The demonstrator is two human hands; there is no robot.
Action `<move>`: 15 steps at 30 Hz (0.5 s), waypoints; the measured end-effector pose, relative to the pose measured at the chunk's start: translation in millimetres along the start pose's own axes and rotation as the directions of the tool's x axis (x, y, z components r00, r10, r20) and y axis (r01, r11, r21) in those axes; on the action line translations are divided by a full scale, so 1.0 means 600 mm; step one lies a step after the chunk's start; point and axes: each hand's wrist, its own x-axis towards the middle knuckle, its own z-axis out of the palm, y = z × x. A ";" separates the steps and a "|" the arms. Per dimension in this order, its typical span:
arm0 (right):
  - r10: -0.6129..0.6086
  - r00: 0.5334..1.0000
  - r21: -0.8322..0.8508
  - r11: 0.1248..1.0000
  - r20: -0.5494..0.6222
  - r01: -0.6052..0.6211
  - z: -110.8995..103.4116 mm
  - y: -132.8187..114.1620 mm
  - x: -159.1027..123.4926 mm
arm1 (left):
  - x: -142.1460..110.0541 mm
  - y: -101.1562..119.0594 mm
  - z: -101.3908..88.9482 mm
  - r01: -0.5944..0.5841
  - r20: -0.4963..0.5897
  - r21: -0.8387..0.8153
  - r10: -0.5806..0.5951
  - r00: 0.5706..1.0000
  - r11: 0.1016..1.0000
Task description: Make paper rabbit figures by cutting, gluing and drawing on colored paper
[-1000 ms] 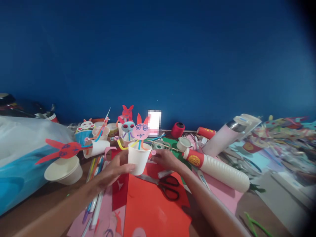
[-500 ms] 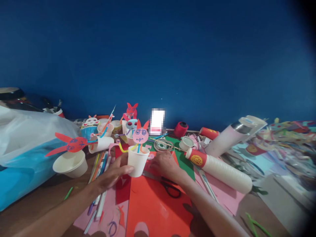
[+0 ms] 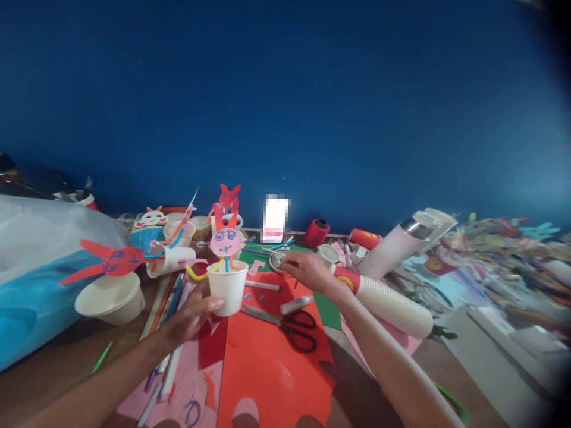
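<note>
My left hand (image 3: 196, 312) is closed around a white paper cup (image 3: 227, 288), held upright above the red paper. From the cup rises a pink paper face (image 3: 225, 242) with red ears on a blue straw; a yellow straw (image 3: 196, 272) sticks out at its left. My right hand (image 3: 310, 270) reaches over the green sheet, its fingers bent together at a tape roll (image 3: 280, 260). What its fingertips pinch, if anything, is hidden. Below it lie black-handled scissors (image 3: 285, 324), a white tube like a glue stick (image 3: 297, 305) and a white stick (image 3: 262, 285).
Cup figures, one a red rabbit head (image 3: 120, 260), stand at the left beside a plastic bag (image 3: 53, 255). Markers (image 3: 172, 356) lie on pink paper. Stacked cups (image 3: 392, 306) and a flask (image 3: 390, 246) lie at the right. Behind are a lit phone (image 3: 275, 217) and red thread (image 3: 317, 232).
My right hand has moved up and away from the red paper to the tape roll, uncovering the glue-stick-like tube and scissors. My left hand still holds the cup. The view has shifted slightly right.
</note>
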 end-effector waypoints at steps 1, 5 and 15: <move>-0.006 1.000 0.037 0.999 -0.005 0.006 0.000 0.005 -0.009 | 0.000 -0.001 0.000 -0.005 -0.017 -0.010 0.005 1.000 1.000; -0.020 0.998 0.147 0.989 -0.066 0.029 0.008 0.026 -0.063 | 0.000 -0.004 0.002 0.017 -0.020 -0.014 -0.017 1.000 1.000; -0.068 0.979 0.032 0.997 -0.195 0.075 0.039 0.032 -0.151 | 0.003 0.001 0.002 0.026 -0.007 -0.108 -0.027 1.000 0.994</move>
